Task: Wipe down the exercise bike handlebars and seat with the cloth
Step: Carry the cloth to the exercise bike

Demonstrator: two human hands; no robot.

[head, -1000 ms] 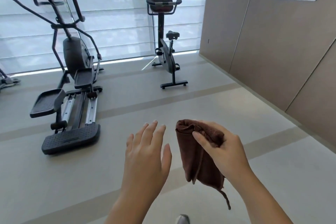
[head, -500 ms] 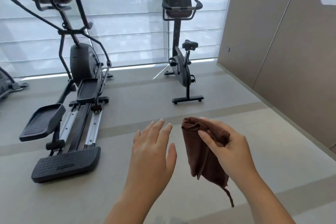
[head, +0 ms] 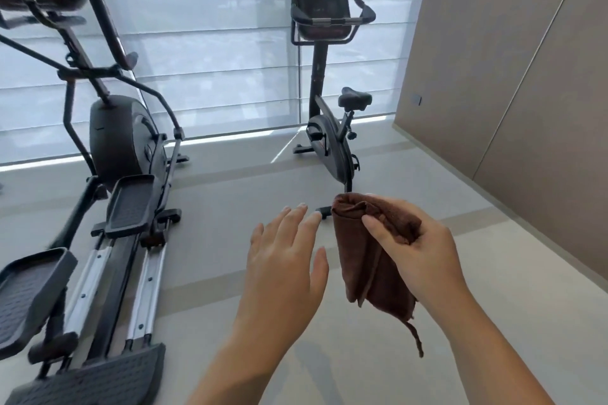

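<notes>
Black upright exercise bike [head: 332, 151] is larger and nearer than half a second back, standing upper centre-right of frame against the white window blinds [head: 214, 43]. Its rear floor bar, clear of the hands before, is now partly hidden behind the cloth's top edge. Dark grey elliptical trainer [head: 121, 141] has slid further toward the left edge. Hands hold much the same pose as before. Right hand [head: 424, 260], lower right of centre: grip clamped on the dark brown terry cloth [head: 365, 273], thumb across the front, fingers curled over the bunched top. Folded cloth hangs from that grip, down and left of the palm, with a thin loose strand trailing at the bottom. Left hand [head: 283, 266], lower centre: grip apart, fingers straight and slightly spread, palm down, holding nothing; just beside the cloth, not touching. Bike's black handlebars [head: 329, 21] loop round the console at upper centre, and the black saddle seat [head: 355, 98] sits below them. Cloth is well apart from both, held in air over the pale grey floor [head: 230, 194].
</notes>
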